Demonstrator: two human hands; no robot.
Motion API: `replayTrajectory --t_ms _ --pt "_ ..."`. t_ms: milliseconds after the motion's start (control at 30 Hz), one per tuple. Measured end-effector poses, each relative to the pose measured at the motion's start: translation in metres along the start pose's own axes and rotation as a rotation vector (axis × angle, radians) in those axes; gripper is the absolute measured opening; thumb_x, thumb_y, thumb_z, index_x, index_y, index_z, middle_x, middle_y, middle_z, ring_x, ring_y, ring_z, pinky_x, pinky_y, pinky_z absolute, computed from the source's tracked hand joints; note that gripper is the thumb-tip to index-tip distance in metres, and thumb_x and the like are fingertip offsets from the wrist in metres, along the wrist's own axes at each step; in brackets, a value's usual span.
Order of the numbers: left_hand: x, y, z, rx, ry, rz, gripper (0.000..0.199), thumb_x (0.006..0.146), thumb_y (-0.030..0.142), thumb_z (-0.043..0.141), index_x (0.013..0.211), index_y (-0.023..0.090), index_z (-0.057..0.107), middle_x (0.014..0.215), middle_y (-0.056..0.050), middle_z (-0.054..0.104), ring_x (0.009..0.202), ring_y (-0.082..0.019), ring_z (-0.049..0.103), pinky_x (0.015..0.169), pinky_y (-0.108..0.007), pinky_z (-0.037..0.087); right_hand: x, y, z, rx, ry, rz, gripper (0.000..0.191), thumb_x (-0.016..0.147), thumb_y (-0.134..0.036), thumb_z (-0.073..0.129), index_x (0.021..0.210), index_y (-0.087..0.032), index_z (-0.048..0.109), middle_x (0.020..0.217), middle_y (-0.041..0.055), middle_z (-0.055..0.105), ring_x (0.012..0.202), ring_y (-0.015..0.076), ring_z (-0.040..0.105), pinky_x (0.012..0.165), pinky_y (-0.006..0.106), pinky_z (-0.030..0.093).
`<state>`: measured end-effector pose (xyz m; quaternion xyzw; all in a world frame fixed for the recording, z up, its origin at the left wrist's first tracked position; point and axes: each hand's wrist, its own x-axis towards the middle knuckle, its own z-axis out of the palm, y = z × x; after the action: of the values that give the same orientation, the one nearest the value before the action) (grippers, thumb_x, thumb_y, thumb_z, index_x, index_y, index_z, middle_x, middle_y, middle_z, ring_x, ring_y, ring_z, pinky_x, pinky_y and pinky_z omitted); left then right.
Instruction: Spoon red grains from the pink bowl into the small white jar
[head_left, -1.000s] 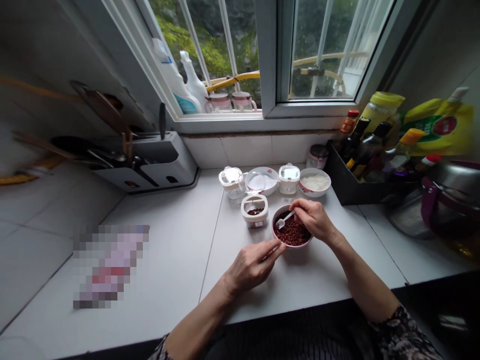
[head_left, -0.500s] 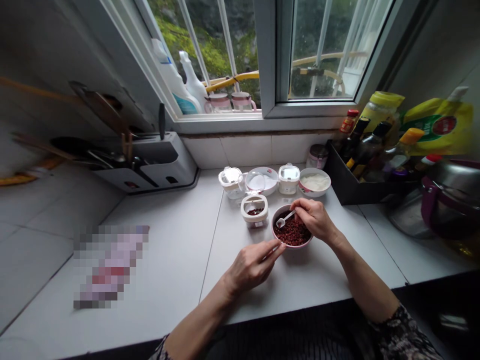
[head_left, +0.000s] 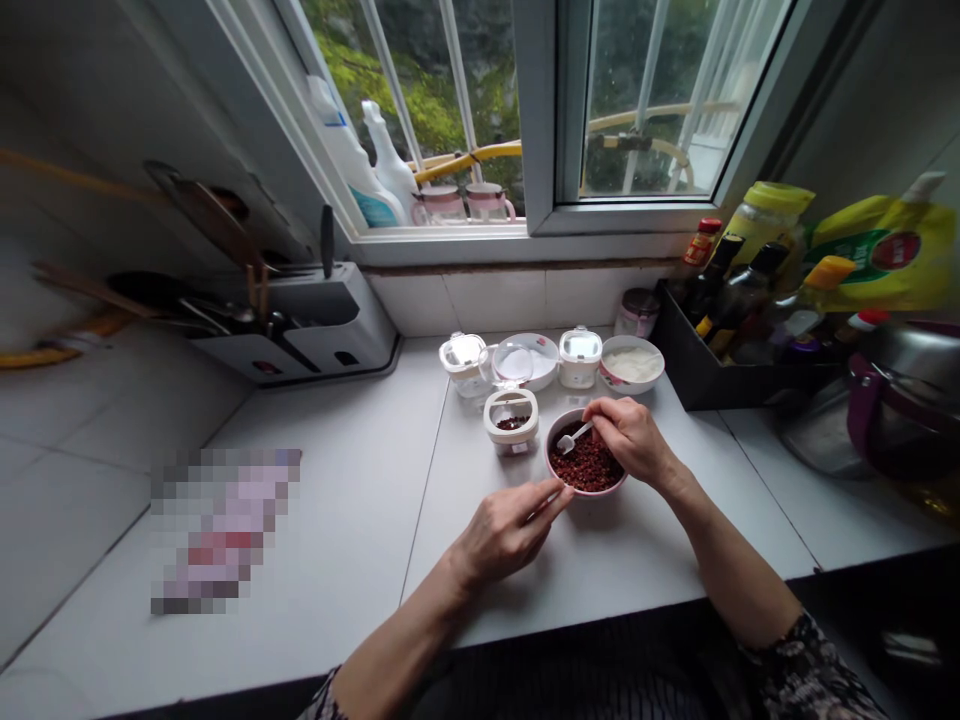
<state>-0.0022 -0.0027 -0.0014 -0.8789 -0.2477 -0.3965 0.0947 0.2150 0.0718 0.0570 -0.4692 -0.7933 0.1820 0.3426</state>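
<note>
The spoon point(head_left: 568, 443) is small and white, slanting down from the right hand point(head_left: 628, 435) to the dark red bits point(head_left: 592, 468) in the round bowl point(head_left: 548, 458). The right grip is closed on the handle's upper end, with the spoon's head to the left of the fingers. The left hand point(head_left: 506, 530) touches the bowl's near rim, its fingers close together; whether they pinch it, I cannot tell.

A jar point(head_left: 511, 440) stands just left of the bowl. A white bowl point(head_left: 622, 385) sits behind, near the black box point(head_left: 705, 378). Tabletop point(head_left: 360, 480) stretches between the bowl and the front edge.
</note>
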Motion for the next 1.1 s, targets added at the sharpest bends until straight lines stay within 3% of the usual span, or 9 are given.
replayTrajectory --t_ms 267,600,867,1100 --pt "0.000 -0.001 0.001 -0.005 0.003 0.007 0.034 0.093 0.003 0.045 0.122 0.010 0.060 0.106 -0.014 0.070 0.085 -0.017 0.070 0.068 -0.026 0.061 0.001 0.002 0.003 0.139 -0.016 0.076 0.021 0.084 -0.017 0.045 0.075 -0.021 0.064 0.058 -0.0006 0.062 0.060 0.0156 0.058 0.065 0.027 0.042" --pt "0.000 0.000 0.000 -0.009 0.008 0.008 0.032 0.094 0.003 0.044 0.121 0.009 0.061 0.106 -0.014 0.070 0.085 -0.017 0.071 0.067 -0.026 0.061 0.006 0.009 -0.001 0.640 0.031 0.414 0.015 0.073 -0.029 0.057 0.073 -0.017 0.066 0.055 -0.0006 0.062 0.048 0.0121 0.055 0.051 0.024 0.045" --pt "0.001 0.000 0.001 -0.002 0.004 0.005 0.036 0.095 0.006 0.044 0.128 0.010 0.057 0.105 -0.014 0.070 0.081 -0.016 0.070 0.066 -0.026 0.061 0.009 0.005 -0.006 0.714 0.135 0.378 0.021 0.074 -0.035 0.065 0.083 -0.016 0.066 0.057 -0.0015 0.064 0.044 0.0085 0.048 0.045 0.022 0.038" --pt "0.003 0.000 0.000 0.021 0.014 0.011 0.037 0.096 0.006 0.042 0.131 0.011 0.055 0.104 -0.014 0.070 0.080 -0.016 0.071 0.065 -0.025 0.061 0.011 -0.014 0.015 0.695 0.220 0.250 0.023 0.085 -0.040 0.062 0.092 -0.018 0.063 0.070 0.0016 0.070 0.042 0.0078 0.044 0.043 0.023 0.038"
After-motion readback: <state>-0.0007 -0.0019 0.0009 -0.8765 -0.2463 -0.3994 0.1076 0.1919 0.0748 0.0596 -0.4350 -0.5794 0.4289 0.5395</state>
